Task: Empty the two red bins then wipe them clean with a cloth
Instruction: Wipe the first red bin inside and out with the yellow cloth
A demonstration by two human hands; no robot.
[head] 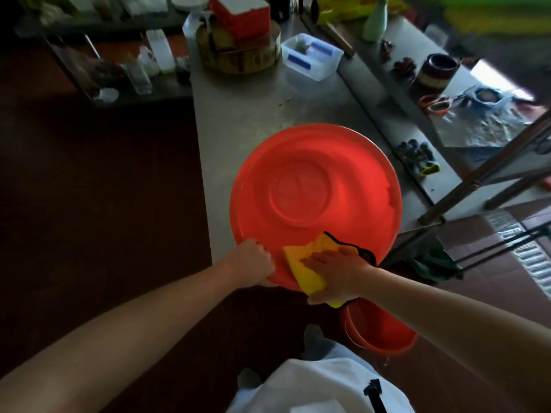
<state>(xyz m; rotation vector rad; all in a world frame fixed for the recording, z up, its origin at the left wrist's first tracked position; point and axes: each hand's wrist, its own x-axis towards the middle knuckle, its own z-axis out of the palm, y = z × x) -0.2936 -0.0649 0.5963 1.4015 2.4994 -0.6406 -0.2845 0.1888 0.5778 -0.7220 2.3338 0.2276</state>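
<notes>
A large round red bin [313, 186] sits empty at the near end of a steel table [238, 114], its near rim hanging over the table's edge. My left hand [253, 262] grips that near rim with curled fingers. My right hand [337, 272] presses a yellow cloth with black trim [304, 263] flat against the bin's near inner wall, fingers straight. A second, smaller red bin [378, 329] stands on the floor below my right forearm, partly hidden by it.
At the table's far end stand a white plastic tub [311, 56], a round wooden block [238, 55] and a red box [240, 13]. A raised shelf on the right carries a brown pot [436, 71], orange scissors [435, 104] and small items. A low rack of bottles stands left.
</notes>
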